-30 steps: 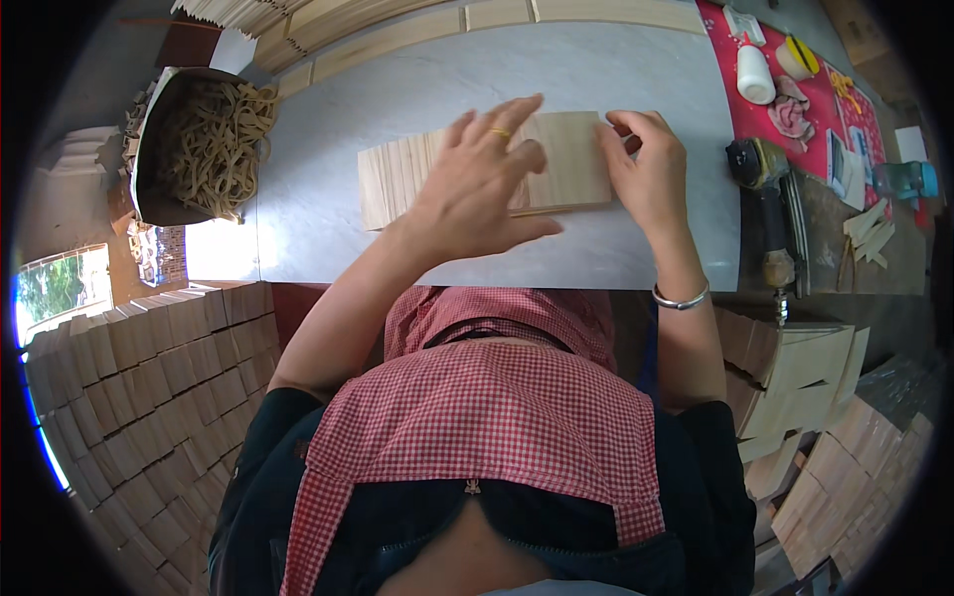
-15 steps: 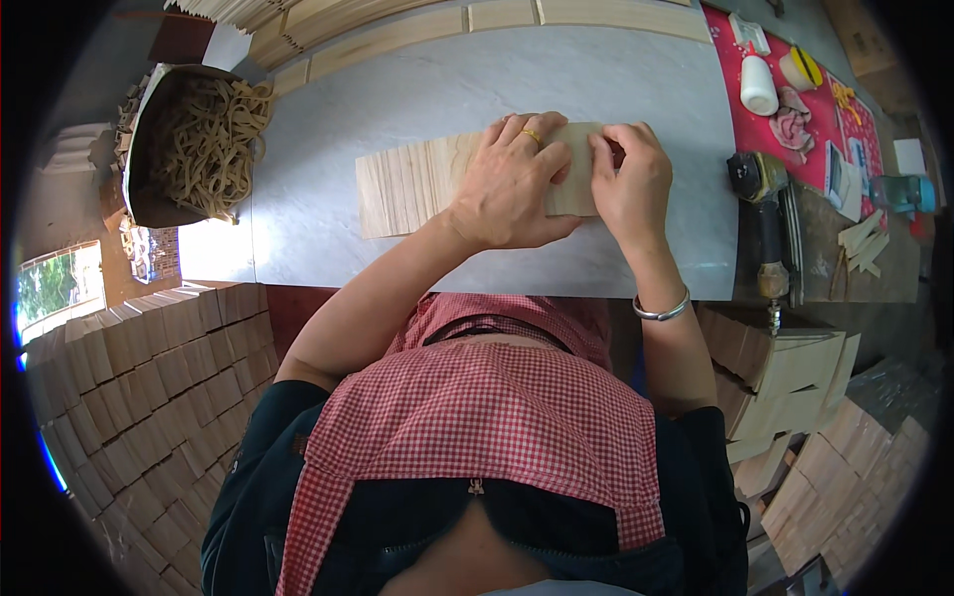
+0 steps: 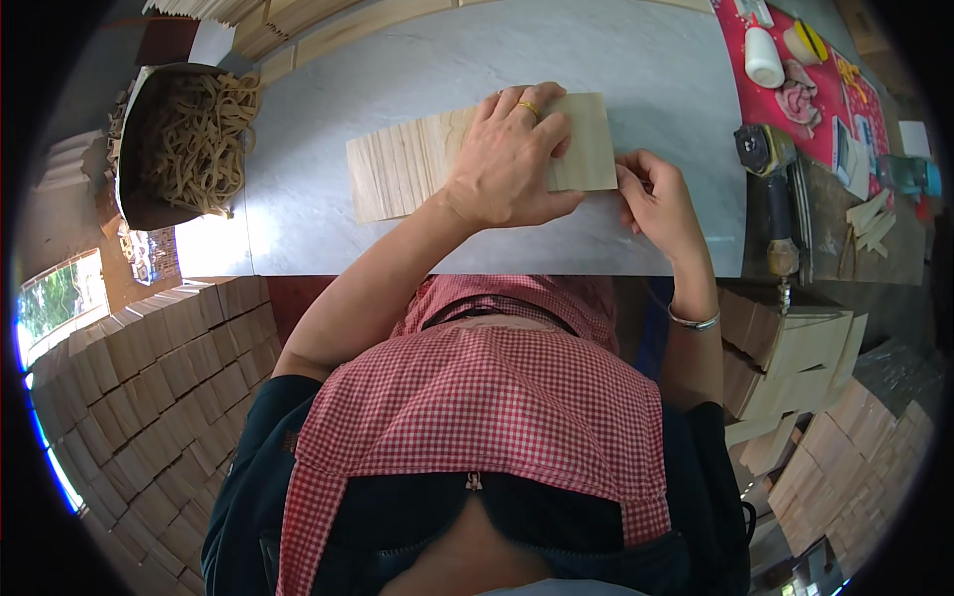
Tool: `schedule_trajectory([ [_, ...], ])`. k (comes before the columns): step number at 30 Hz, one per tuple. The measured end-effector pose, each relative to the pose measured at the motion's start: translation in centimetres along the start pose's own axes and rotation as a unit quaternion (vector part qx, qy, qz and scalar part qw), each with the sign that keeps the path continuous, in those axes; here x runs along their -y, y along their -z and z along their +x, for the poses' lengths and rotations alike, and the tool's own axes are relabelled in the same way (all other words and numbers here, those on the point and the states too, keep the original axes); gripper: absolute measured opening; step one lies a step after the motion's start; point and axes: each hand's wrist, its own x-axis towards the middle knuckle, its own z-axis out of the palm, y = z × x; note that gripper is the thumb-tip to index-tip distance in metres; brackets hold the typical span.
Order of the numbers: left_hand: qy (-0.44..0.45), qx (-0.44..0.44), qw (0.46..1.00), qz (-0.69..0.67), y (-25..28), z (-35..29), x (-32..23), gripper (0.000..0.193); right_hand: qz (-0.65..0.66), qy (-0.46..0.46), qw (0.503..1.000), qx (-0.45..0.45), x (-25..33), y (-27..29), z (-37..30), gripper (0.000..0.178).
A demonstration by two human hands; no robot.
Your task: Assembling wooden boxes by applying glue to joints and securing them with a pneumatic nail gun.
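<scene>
A thin, pale wooden board [image 3: 397, 169] with streaked grain lies on the grey marbled table. My left hand [image 3: 512, 159], a gold ring on one finger, rests palm down across the board with its thumb stretched toward the near edge. Beside the board's near right corner is my right hand [image 3: 656, 199], its fingers curled in and its thumb by the corner. Whatever those fingers may hold is hidden. A silver bangle [image 3: 694, 321] circles the right wrist.
A box [image 3: 127, 149] of tan, loose strips stands at the table's left. A power tool [image 3: 780, 199] lies by the right edge, near a white bottle [image 3: 763, 58] and a pink cloth [image 3: 797, 97] on a red cover. Stacked wooden blocks [image 3: 149, 387] fill the lower left.
My right hand has moved from the board's far right part down and rightward to its near right corner, uncovering the right end. My left hand stays on the board.
</scene>
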Motion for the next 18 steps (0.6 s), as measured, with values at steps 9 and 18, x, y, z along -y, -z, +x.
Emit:
schedule_trajectory([
  [9, -0.009, 0.003, 1.0, 0.001, 0.0, 0.0, 0.0, 0.044, -0.234, 0.109, 0.966, -0.033, 0.2, 0.2, 2.2, 0.011],
  [18, -0.009, -0.005, 1.0, 0.013, -0.2, 0.0, -0.1, 0.04, -0.15, 0.266, 0.924, -0.23, 2.7, -2.9, 2.2, 0.006],
])
